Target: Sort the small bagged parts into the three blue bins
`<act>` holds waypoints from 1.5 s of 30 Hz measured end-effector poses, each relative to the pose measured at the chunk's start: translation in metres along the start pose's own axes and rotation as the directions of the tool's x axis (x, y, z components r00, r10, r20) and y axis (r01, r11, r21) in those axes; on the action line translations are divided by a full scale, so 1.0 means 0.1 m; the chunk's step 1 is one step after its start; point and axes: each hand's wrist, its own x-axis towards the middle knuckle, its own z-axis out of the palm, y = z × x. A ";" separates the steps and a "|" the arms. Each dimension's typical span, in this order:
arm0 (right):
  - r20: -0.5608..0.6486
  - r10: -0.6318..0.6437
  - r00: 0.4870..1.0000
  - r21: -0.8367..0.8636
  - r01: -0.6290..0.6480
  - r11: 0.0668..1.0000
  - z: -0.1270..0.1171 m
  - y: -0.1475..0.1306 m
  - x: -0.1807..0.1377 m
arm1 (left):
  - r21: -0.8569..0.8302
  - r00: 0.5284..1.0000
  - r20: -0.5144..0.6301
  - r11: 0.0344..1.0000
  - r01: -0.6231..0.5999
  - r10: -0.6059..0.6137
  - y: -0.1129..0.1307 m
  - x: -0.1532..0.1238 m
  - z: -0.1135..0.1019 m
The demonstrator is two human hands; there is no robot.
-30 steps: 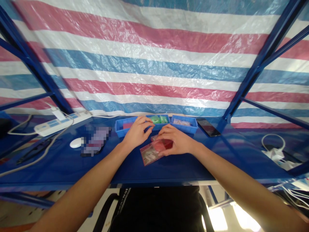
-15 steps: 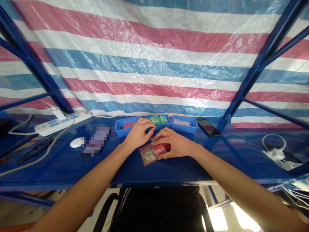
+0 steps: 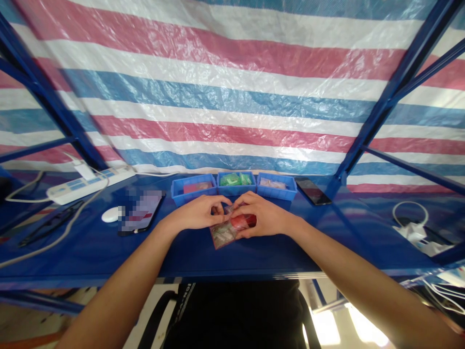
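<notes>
A small clear plastic bag [image 3: 223, 236] with a reddish edge hangs between my hands just above the blue table. Something red [image 3: 240, 222] shows inside it or against it, under my right hand; its kind is unclear. My right hand [image 3: 259, 215] is closed, fingers curled around the red part and the bag's upper right. My left hand [image 3: 203, 212] pinches the bag's upper edge, thumb and fingertips meeting close to the right hand's fingers. Behind the hands stand a left blue bin [image 3: 178, 194] with reddish packets, a middle bin [image 3: 219, 186] with green packets [image 3: 236, 179] and a right bin [image 3: 279, 193] with whitish packets.
A dark phone [image 3: 313, 191] lies right of the bins. At left are another phone [image 3: 143, 213], partly blurred out, a white mouse [image 3: 112, 214], a power strip [image 3: 90, 184] and cables. A white charger [image 3: 414, 231] sits at right. Striped sheeting hangs behind.
My left hand has come down and toward me from beside the left bin and now pinches the bag's top. My right hand has stayed on the bag and the red thing.
</notes>
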 end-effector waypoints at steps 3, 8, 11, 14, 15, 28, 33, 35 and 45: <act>-0.047 0.007 0.999 0.020 -0.007 1.000 -0.01 -0.02 0.00 | -0.120 1.000 -0.003 0.993 -0.018 0.017 0.01 0.01 0.00; -0.277 0.100 0.956 0.083 -0.080 0.993 -0.02 0.03 0.00 | -0.306 0.987 -0.154 0.947 -0.095 0.050 0.03 0.06 0.03; -0.350 0.235 0.907 0.258 -0.148 0.955 0.02 0.10 0.00 | -0.359 0.970 -0.239 0.925 -0.127 0.040 0.06 0.08 0.06; -0.305 0.362 0.881 0.496 -0.177 0.850 0.06 0.16 0.01 | -0.391 0.945 -0.327 0.910 -0.141 0.007 0.10 0.11 0.10; -0.282 0.390 0.877 0.564 -0.177 0.807 0.08 0.17 0.02 | -0.403 0.933 -0.360 0.902 -0.152 -0.004 0.10 0.12 0.11; -0.429 0.536 0.727 0.700 -0.108 0.706 0.01 0.20 0.05 | -0.458 0.888 -0.458 0.869 -0.190 -0.047 0.02 0.27 0.28; -0.420 0.527 0.739 0.716 -0.087 0.692 0.01 0.17 0.06 | -0.411 0.875 -0.482 0.892 -0.190 -0.036 0.03 0.28 0.29; -0.381 0.535 0.754 0.741 -0.097 0.665 0.03 0.18 0.07 | -0.421 0.867 -0.494 0.890 -0.176 -0.062 0.01 0.28 0.28; -0.331 0.644 0.690 0.818 -0.131 0.560 0.01 0.27 0.07 | -0.512 0.853 -0.500 0.846 -0.151 -0.151 -0.03 0.30 0.30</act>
